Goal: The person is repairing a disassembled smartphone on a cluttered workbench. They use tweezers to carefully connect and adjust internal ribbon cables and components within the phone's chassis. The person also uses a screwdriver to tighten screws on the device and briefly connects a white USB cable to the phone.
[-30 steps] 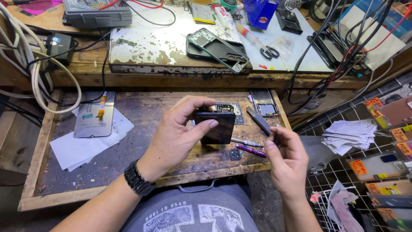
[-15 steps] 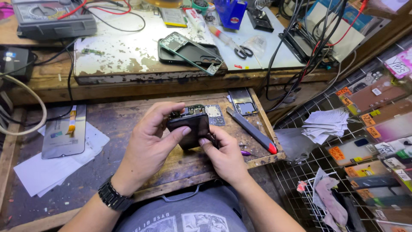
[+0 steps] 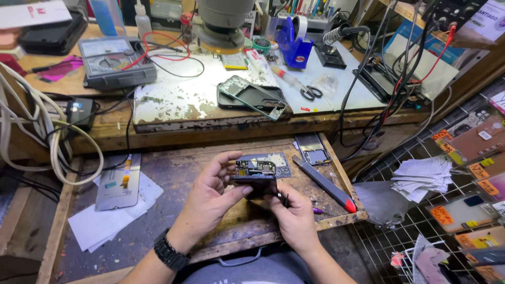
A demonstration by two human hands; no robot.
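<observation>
Opened dark phone [image 3: 256, 178], circuit board exposed, held above near wooden worktop [image 3: 173, 173]. Left hand [image 3: 210, 197] fingers curled narrow, gripped on phone's left edge. Right hand [image 3: 295, 218] fingers pinched at lower right corner; thin tool there indistinct.

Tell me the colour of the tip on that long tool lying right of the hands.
Red; the tool has a grey body with a red tip at its near end, clearest in the head view.

Bare board [image 3: 173, 221] lay open left of the hands; a screen [image 3: 119, 181] on papers [image 3: 100, 226] blocked farther left, a cutter [image 3: 323, 183] closed the right.
</observation>
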